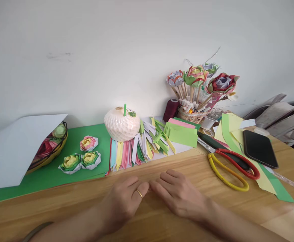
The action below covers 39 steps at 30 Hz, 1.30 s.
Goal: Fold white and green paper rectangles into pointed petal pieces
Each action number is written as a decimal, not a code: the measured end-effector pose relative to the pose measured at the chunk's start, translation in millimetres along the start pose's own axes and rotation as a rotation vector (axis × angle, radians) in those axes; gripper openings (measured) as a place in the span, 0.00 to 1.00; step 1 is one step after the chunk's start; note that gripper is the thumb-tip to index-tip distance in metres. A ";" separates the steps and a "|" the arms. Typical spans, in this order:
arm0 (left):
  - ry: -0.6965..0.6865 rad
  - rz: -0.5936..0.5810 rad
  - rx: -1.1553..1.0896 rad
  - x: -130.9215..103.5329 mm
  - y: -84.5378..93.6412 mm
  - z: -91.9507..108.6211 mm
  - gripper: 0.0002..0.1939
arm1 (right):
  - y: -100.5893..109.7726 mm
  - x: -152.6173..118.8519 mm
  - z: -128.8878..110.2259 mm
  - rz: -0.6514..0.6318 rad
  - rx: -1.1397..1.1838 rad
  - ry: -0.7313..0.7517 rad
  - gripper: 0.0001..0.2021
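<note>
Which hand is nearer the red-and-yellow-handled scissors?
Right. The right hand is left of the scissors, apart from them; the left hand is farther left, beyond the right hand.

No text legible; green mark on white ball (too small).

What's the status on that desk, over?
Left grip, right grip close together, any held item unclear. Folded paper strips beyond them. Scissors right, not blocking.

1 gold ring, L finger; dk band, L arm.
</note>
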<state>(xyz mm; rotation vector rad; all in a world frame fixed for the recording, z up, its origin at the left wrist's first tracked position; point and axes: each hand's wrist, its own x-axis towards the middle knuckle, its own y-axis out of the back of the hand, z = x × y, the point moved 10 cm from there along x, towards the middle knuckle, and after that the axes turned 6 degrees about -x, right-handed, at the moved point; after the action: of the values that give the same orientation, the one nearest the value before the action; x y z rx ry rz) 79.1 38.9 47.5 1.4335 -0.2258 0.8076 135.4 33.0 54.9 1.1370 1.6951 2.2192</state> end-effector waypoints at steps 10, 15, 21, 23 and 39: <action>-0.036 -0.055 0.049 3.8 -2.6 4.9 0.14 | -7.3 -3.3 1.9 -0.049 0.035 -0.037 0.20; -0.061 -0.016 0.086 0.7 -0.6 5.0 0.16 | -5.5 -0.2 5.2 -0.043 0.051 -0.047 0.21; 0.017 0.038 0.017 1.2 7.8 -14.1 0.17 | -2.0 -4.1 24.1 -0.095 0.109 -0.115 0.22; 0.067 0.031 -0.056 2.2 7.8 -21.9 0.18 | 0.2 -5.8 28.2 -0.084 0.107 -0.125 0.22; 0.491 0.088 -0.488 -5.6 7.6 -70.8 0.15 | -17.2 -18.0 62.0 -0.158 0.458 -0.388 0.17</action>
<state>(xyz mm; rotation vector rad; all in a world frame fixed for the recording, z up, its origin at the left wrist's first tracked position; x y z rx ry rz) 47.6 102.3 38.3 0.7452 -0.0968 1.0652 181.1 78.2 36.6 1.3558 2.0724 1.4339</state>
